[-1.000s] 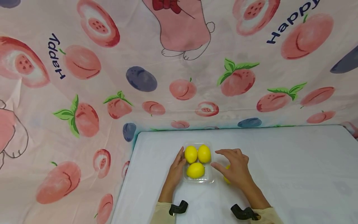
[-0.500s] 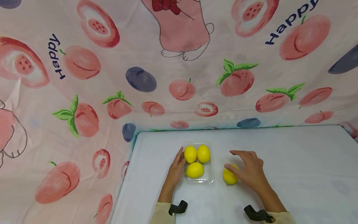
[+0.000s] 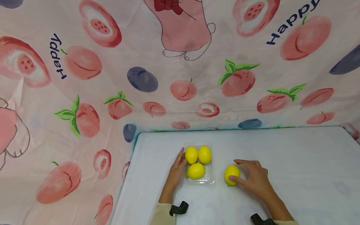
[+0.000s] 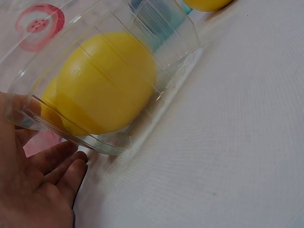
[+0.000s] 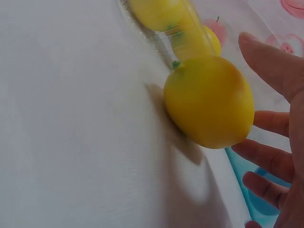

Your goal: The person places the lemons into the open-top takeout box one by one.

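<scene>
A clear plastic box point(image 3: 210, 175) holding three yellow lemons point(image 3: 196, 171) stands on the white table in the head view. Against its left side rests my left hand point(image 3: 175, 173), fingers mostly extended; the left wrist view shows that hand point(image 4: 42, 185) beside the clear wall. To the right of the box, a loose lemon point(image 3: 231, 175) sits on the table. My right hand point(image 3: 256, 179) is spread around its right side, thumb in front and fingers behind. In the right wrist view the thumb is apart from this lemon point(image 5: 209, 102); whether the fingertips behind touch it I cannot tell.
The white tabletop point(image 3: 309, 168) extends to the right of the hands. A fruit-printed cloth point(image 3: 180, 72) hangs behind the table and along its left side. Each wrist carries a black mount point(image 3: 179, 208).
My right hand has moved right, away from the box, then down around the loose lemon, which was mostly hidden under it at first. My left hand has stayed at the box.
</scene>
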`<state>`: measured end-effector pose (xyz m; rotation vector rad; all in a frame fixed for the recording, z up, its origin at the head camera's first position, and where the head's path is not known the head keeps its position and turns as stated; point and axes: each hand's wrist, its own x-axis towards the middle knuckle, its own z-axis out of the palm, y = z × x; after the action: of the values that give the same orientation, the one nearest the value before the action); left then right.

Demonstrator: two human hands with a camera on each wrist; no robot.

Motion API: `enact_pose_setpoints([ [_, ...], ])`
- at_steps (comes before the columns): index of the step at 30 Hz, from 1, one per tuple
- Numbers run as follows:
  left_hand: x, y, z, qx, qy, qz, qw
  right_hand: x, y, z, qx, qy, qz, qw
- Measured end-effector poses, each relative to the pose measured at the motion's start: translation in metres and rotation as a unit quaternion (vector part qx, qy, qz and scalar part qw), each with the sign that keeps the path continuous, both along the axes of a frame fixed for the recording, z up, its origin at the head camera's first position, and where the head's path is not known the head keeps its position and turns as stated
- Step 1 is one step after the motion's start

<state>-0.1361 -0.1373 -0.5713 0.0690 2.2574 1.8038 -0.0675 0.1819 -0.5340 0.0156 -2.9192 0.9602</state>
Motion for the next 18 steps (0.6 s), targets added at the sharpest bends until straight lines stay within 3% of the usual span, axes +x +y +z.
enact_pose_setpoints([
  [7, 0.0, 0.0, 0.0, -0.004, -0.002, 0.002, 1.0, 0.003, -0.002, -0.007, -0.006, -0.024, 0.003, 0.9997],
  [18, 0.0, 0.001, 0.0, -0.007, -0.003, 0.004, 1.0, 0.005, -0.005, -0.012, 0.011, -0.025, 0.002, 0.9996],
])
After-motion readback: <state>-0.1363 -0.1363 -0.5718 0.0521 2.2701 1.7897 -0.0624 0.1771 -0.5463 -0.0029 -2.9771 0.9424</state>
